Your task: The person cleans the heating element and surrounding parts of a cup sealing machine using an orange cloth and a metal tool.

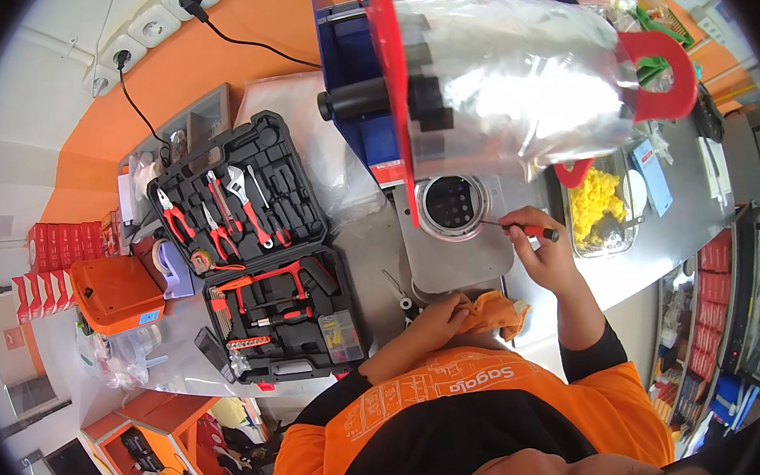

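My right hand (550, 264) is closed around the red and black handle of a screwdriver (536, 231). Its thin shaft points left, and the tip is at or close to the edge of a round metal ring (486, 200) with a dark, dotted disc (451, 205) inside. That ring sits on the grey metal plate (453, 263) of a blue and red machine. Nearer to me, my left hand (440, 324) is closed on a crumpled orange cloth (496, 312) at the plate's front edge. A small black-handled tool (406, 305) lies just left of it.
Above the plate hangs a large clear film roll (519, 75) between red side plates. At left lies an unfolded tool case (281, 290) with pliers and wrenches. An orange box (118, 292) stands beyond it. A tray of yellow material (598, 207) stands at right.
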The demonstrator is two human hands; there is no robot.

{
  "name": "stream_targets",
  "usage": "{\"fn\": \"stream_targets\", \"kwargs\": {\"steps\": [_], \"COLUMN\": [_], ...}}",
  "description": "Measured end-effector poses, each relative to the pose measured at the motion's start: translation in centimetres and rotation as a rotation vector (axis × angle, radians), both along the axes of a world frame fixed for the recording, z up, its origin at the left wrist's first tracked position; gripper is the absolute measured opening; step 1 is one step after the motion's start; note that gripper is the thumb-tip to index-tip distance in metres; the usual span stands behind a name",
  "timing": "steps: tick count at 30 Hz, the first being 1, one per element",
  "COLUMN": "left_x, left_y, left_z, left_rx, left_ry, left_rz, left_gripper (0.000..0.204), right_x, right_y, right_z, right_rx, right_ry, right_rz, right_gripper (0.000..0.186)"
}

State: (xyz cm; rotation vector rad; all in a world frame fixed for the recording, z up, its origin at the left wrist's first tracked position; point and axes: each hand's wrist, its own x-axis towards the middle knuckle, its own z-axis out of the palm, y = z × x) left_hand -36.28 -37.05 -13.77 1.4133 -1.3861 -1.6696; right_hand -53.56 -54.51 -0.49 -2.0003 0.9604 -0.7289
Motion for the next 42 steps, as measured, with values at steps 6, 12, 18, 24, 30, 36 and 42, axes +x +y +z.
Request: {"fn": "stream_targets", "kwargs": {"steps": [6,12,18,24,30,36,42], "left_x": [-0.1,-0.1,0.3,0.1,-0.1,0.3,-0.8], "left_y": [-0.3,-0.7,-0.9,-0.8,-0.8,-1.0,0.4], "left_z": [-0.7,-0.1,0.8,0.3,-0.6,2.4,-0.3], "left_rx": [-0.033,-0.045,0.012,0.009,-0.045,0.137,0.024], "left_ry": [0.016,0.019,0.055,0.064,0.053,0.153,-0.066], "left_rz": [-0.003,-0.008,0.009,0.028,-0.004,0.045,-0.17], "left_gripper": [0.018,0.016,0.016,0.017,0.019,0.036,0.04], "right_x": [1.2,2.4,1.4,0.2,1.7,-0.2,-5.4], "right_y": [-1.1,-2.4,-2.3,-2.6,-2.1,-1.1,0.4], "right_z": [-0.2,-1.6,-0.3,-1.2,-1.7,-2.1,-1.7], "right_rx": [-0.033,-0.034,0.306,0.077,0.092,0.378,0.755], "right_ry": [0.087,0.052,-0.056,0.086,0.06,-0.355,-0.685], "right_rz": [0.086,0.215,0.074,0.072,0.195,0.099,-0.06], "right_gripper": [0.012,0.013,0.022,0.021,0.018,0.021,0.02]}}
